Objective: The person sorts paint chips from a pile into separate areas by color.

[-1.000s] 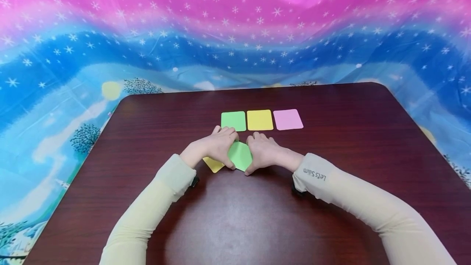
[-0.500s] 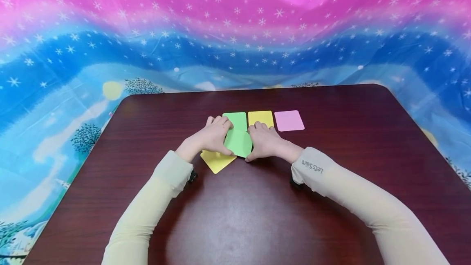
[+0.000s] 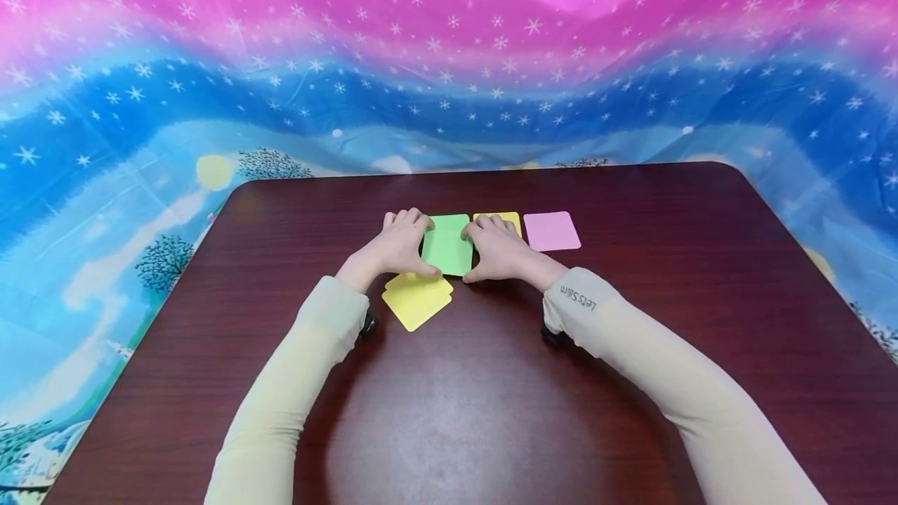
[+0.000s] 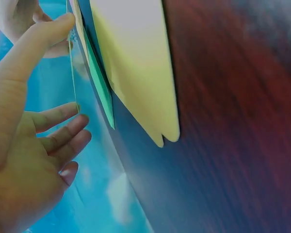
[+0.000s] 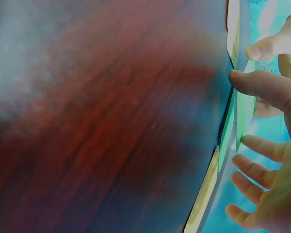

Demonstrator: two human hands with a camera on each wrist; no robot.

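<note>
A green square card hovers between my two hands. My left hand holds its left edge and my right hand its right edge, each between thumb and fingertips. In the left wrist view the held card is seen edge-on, apart from the table. Below it in the right wrist view lies another green card, mostly covered by the held one in the head view. Overlapping yellow cards lie tilted just in front of my left hand.
Right of the green cards lies a yellow card, partly hidden by my right hand. Beside it is a pink card. All lie on a dark reddish wooden table, with a patterned cloth hanging behind its far edge.
Both hands have moved away from me with the green card, which has turned square to the row and now overlaps the far green card. The near yellow cards are uncovered.
</note>
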